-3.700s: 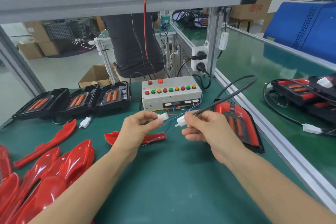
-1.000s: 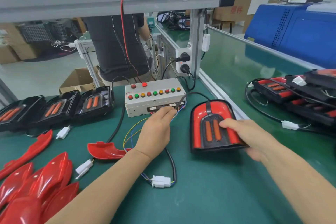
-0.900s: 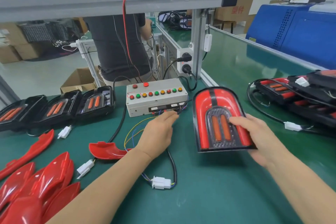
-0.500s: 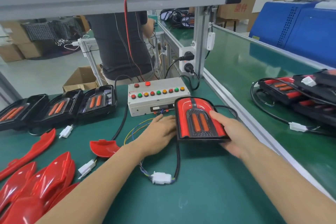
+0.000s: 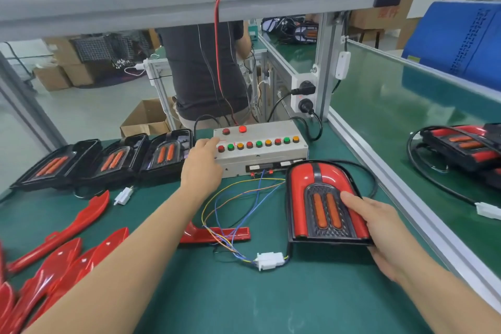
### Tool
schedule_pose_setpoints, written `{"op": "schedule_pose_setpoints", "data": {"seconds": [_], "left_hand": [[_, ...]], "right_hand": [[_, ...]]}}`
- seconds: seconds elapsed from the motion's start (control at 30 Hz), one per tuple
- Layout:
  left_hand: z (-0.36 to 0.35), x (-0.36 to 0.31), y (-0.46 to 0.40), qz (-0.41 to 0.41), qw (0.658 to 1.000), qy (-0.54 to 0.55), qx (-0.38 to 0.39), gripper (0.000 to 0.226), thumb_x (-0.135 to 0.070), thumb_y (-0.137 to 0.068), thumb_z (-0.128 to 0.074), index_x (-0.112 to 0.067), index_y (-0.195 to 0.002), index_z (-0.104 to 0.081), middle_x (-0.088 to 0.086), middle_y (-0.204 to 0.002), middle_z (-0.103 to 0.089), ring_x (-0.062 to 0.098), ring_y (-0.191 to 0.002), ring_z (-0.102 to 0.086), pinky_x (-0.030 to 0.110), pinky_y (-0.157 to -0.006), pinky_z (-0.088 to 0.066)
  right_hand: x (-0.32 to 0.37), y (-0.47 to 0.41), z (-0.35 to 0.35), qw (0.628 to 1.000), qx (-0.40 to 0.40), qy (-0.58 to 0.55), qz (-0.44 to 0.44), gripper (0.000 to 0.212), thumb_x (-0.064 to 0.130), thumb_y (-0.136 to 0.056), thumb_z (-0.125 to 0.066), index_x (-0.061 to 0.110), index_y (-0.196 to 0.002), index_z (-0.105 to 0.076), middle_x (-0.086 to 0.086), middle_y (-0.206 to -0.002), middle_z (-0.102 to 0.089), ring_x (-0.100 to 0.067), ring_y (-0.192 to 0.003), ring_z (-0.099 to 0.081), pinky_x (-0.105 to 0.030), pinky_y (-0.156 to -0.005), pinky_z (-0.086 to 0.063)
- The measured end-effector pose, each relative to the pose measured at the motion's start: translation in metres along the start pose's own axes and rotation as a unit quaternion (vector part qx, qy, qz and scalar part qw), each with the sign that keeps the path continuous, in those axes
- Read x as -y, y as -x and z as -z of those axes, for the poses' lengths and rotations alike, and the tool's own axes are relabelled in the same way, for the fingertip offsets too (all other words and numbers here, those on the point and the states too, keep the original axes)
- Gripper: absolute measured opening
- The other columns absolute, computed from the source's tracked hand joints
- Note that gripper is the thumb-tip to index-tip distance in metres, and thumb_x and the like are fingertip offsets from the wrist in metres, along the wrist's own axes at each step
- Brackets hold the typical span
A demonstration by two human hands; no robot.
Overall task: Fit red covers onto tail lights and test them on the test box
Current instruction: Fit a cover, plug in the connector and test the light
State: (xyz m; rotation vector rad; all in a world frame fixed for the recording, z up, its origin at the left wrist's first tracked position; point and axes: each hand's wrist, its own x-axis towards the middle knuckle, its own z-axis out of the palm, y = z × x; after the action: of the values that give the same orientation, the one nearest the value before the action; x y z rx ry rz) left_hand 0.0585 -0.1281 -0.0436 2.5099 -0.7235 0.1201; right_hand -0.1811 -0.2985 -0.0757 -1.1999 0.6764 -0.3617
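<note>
Covered tail light [image 5: 322, 198] gripped at near right edge by right hand [image 5: 379, 228], thumb laid on lens. Test box [image 5: 260, 149] just beyond; its left end touched by left hand [image 5: 202, 163], index finger extended. Joined white connector [image 5: 269, 260] near light's lower edge.

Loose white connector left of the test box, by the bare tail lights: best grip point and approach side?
Pinch the white connector across its two long flat sides, coming from above and from the near side. It lies flat on the green mat, its lead running back toward the bare tail lights, so the near end is free. A red cover lies close on its left.
</note>
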Motion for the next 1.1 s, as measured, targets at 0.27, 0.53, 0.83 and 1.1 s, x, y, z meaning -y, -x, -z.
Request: {"op": "schedule_pose_setpoints", "data": {"seconds": [0.27,0.53,0.83,1.1], "left_hand": [[-0.011,0.0,0.003,-0.027,0.995,-0.089,-0.028,0.062,0.001,-0.08,-0.05,-0.012,-0.14,-0.039,0.011,-0.138,-0.046,0.033,-0.118,-0.048,0.041,-0.094,-0.039],[-0.014,0.002,0.0,-0.037,0.982,-0.182,-0.026,0.059,-0.006,-0.083,-0.05,-0.015,-0.141,-0.042,0.007,-0.142,-0.042,0.032,-0.122,-0.046,0.042,-0.102,-0.032],[-0.012,-0.001,-0.002,-0.048,0.961,-0.269,-0.043,0.055,-0.013,-0.086,-0.053,-0.025,-0.139,-0.044,0.004,-0.146,-0.035,0.028,-0.134,-0.025,0.047,-0.111,-0.016],[-0.025,-0.024,0.01,-0.061,0.956,-0.282,-0.056,0.075,-0.016,-0.082,-0.054,-0.012,-0.148,-0.018,0.005,-0.157,-0.009,0.027,-0.144,0.0,0.053,-0.114,0.001]], "right_hand": [[-0.002,0.002,-0.001,0.999,-0.005,-0.031,0.037,0.037,0.034,-0.087,-0.062,0.005,-0.109,-0.066,-0.015,-0.093,-0.075,-0.029,-0.079,-0.074,-0.029,-0.056,-0.058],[-0.006,0.003,0.001,0.997,-0.033,-0.046,0.055,0.049,0.049,-0.096,-0.039,0.011,-0.107,-0.069,-0.011,-0.091,-0.076,-0.024,-0.082,-0.074,-0.026,-0.057,-0.058],[-0.009,0.003,0.003,0.996,-0.042,-0.041,0.066,0.048,0.049,-0.096,-0.04,0.012,-0.112,-0.066,-0.009,-0.094,-0.076,-0.024,-0.086,-0.074,-0.031,-0.064,-0.059],[-0.009,0.002,0.005,0.996,-0.03,-0.045,0.07,0.045,0.046,-0.098,-0.042,0.012,-0.113,-0.066,-0.009,-0.097,-0.076,-0.025,-0.089,-0.073,-0.031,-0.065,-0.061]]}}
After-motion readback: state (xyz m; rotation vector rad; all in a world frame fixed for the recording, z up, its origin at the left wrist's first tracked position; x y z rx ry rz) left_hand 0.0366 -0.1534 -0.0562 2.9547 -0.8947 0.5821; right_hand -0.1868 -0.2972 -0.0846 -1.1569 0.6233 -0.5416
